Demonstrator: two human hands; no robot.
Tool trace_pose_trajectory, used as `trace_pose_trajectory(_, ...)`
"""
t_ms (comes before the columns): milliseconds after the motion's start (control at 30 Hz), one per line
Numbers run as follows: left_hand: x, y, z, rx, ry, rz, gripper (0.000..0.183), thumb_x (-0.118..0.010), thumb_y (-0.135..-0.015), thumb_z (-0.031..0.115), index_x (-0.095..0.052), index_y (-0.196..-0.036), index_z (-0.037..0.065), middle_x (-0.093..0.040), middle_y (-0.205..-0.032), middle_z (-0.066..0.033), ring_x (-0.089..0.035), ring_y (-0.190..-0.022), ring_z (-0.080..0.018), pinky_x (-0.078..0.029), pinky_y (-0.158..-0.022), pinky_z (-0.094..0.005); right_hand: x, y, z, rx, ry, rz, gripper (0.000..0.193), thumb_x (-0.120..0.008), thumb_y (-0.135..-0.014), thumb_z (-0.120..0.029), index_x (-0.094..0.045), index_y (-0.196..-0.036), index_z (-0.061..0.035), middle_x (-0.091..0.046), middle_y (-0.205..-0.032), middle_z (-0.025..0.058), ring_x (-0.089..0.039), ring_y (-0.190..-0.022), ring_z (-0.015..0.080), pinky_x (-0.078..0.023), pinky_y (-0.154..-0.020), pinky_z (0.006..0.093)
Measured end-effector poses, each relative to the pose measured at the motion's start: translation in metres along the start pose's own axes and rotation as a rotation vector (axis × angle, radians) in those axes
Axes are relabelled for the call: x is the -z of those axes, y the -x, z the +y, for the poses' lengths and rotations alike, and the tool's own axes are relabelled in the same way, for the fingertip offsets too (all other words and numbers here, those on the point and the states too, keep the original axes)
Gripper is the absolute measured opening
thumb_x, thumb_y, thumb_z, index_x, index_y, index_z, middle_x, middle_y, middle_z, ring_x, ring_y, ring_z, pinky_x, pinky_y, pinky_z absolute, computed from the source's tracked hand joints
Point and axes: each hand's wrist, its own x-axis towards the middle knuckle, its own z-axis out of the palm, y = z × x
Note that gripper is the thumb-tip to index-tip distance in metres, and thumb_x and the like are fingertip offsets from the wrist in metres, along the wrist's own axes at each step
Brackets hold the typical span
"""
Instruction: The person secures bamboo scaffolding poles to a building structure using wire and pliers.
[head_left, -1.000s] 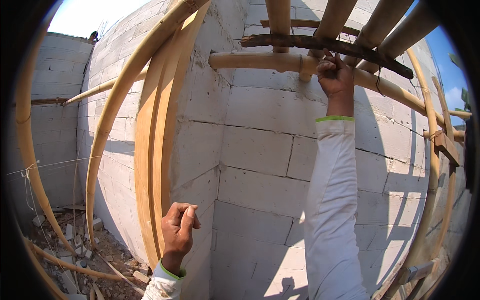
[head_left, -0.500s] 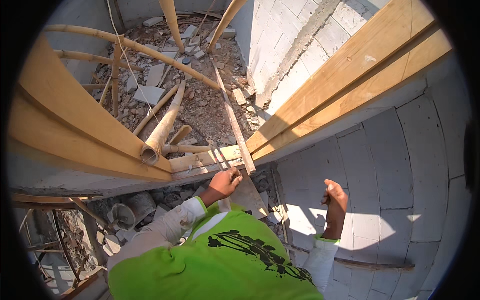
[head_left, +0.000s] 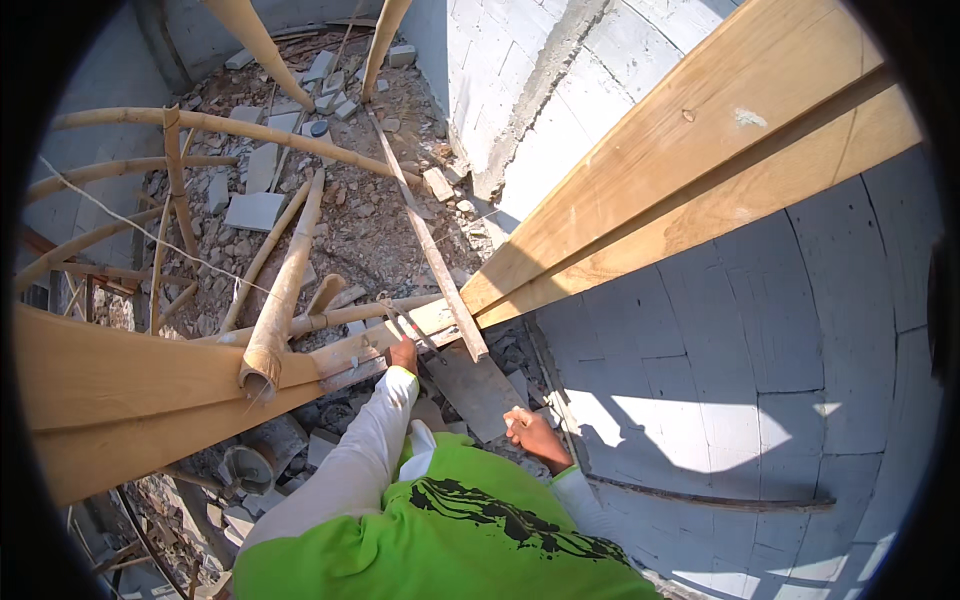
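Note:
My left hand [head_left: 402,356] is at the wooden door sill [head_left: 350,352], its fingers closed around one handle of a thin two-handled metal tool that looks like pincers [head_left: 412,326]. The pincers lie across the sill, the other handle pointing back toward me. Next to them, a narrow wooden batten [head_left: 430,235] rests with its near end over the sill. My right hand [head_left: 535,437] is held in front of my body, above a flat grey board [head_left: 475,390]. Its fingers are curled together; what they hold, if anything, cannot be made out.
Wooden frame posts [head_left: 690,130] rise on both sides. Bamboo poles [head_left: 285,285] cross beyond the sill over rubble and broken blocks [head_left: 255,210]. A pale block wall [head_left: 690,330] stands at right. A bucket [head_left: 247,465] lies among debris at lower left.
My left hand has moved left and forward onto the pincers at the sill. My right hand has come down and inward from beside the right wall. The view has shifted.

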Motion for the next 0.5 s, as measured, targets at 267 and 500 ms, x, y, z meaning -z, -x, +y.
trace_pose_trajectory(267,0.029,0.012,0.038,0.177,1.052,0.199,0.022,-0.061,-0.082,0.019,-0.056,-0.096,0.003,-0.055,-0.07,-0.0112,-0.054,-0.059,-0.0241,-0.04,-0.048,-0.037,0.04,0.007,0.038,-0.053,-0.193,0.238,0.021,-0.047,-0.095,-0.023,-0.06,-0.099,-0.0067,-0.058,-0.076,0.0016,-0.054,-0.055,0.0101,-0.046,-0.047,0.0276)
trace_pose_trajectory(500,0.18,0.112,0.144,-0.208,0.863,0.041,0.026,-0.061,-0.085,0.018,-0.055,-0.106,0.005,-0.057,-0.085,-0.0154,-0.056,-0.075,-0.0305,-0.044,-0.061,-0.0397,0.021,-0.024,0.086,0.596,0.042,0.201,0.024,-0.065,-0.092,-0.027,-0.061,-0.104,-0.0069,-0.06,-0.077,0.0014,-0.053,-0.063,0.0102,-0.043,-0.053,0.0271)
